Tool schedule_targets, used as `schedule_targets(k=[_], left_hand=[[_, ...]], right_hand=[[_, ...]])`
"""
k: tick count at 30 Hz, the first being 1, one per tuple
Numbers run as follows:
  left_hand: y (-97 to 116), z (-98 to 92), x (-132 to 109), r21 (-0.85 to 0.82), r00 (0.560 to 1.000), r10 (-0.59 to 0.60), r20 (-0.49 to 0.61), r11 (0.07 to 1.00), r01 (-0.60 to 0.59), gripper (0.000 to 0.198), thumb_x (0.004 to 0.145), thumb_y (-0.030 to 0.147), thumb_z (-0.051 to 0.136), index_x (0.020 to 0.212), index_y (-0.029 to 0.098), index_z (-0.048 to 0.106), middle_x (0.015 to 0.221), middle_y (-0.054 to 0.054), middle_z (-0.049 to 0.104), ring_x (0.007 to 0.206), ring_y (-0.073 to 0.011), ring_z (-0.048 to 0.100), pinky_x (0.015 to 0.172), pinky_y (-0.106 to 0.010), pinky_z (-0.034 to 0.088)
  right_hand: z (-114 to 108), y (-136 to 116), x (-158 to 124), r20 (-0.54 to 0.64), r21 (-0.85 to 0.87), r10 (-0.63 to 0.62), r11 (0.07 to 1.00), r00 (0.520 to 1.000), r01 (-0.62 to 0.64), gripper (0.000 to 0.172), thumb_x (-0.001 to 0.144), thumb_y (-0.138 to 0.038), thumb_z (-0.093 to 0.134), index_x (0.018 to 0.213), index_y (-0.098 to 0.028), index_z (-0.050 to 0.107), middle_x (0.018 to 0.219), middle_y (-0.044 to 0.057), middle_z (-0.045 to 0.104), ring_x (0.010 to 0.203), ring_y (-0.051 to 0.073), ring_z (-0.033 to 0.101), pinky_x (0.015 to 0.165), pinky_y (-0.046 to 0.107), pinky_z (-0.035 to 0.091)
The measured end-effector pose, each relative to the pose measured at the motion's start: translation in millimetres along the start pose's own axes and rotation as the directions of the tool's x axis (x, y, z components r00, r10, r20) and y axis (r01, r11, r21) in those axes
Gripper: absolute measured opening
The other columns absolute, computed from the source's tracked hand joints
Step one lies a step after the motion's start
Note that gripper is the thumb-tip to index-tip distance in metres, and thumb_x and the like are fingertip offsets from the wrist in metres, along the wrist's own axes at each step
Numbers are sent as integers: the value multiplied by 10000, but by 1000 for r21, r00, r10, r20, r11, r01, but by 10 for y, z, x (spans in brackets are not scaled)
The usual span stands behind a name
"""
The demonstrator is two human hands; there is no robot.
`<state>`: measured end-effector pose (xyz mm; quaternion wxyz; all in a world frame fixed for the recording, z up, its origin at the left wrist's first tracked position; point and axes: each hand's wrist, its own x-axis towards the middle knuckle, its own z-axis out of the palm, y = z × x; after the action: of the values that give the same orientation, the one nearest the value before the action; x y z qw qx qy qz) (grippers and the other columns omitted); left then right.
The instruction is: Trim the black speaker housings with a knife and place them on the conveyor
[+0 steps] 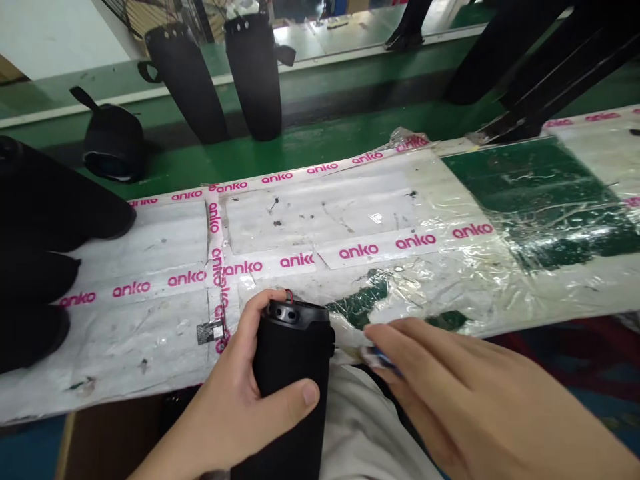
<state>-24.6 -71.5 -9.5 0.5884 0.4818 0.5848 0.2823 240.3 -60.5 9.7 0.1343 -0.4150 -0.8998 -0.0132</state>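
A black fabric-covered cylindrical speaker (293,393) stands tilted at the front edge of the bench, over my lap. My left hand (255,393) is wrapped round it, with the thumb across the front and the fingers on the far side near the top rim. A small loop of red wire (289,295) shows at that rim. To the right of the speaker is my right hand (440,373), its fingers closed round a small blue-and-white thing (377,358). That thing points toward the speaker's side; blur and the fingers hide its kind.
White sheeting with pink "anko" tape (320,230) covers the bench, torn to green in places. More black speakers (55,200) lie at the left. Two upright speakers (255,80) and a short strapped one (114,141) stand on the green strip behind. Dark long shapes (530,60) fill the upper right.
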Motion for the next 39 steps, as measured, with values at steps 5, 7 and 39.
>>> schedule_targets(k=[5,7,39], left_hand=[[-64,-46,17,36,997,59,43,998,-60,806,883,421,885,1547,402,427,1659,-23,538,1586,-355,451,1281,-489,402],[-103,-71,18,49,995,72,65,996,-76,813,896,426,880,1555,433,404,1679,-5,519,1599,-348,438,1286,-488,405],[-61,-29,47,280,990,110,90,951,-131,929,822,262,810,1603,524,381,1680,-26,447,1537,-379,509,1261,-614,473]], right_hand=[[198,-144,209,-23,-16,-59,998,998,58,302,1008,-93,453,1293,-126,547,858,24,713,640,207,673,544,370,447],[233,-148,214,-10,-12,-51,999,999,51,285,1011,-93,452,1278,-135,542,842,15,697,641,202,674,538,369,428],[82,-148,487,275,-54,10,999,961,5,450,553,-95,638,946,-261,494,599,-62,548,361,184,527,446,318,163]])
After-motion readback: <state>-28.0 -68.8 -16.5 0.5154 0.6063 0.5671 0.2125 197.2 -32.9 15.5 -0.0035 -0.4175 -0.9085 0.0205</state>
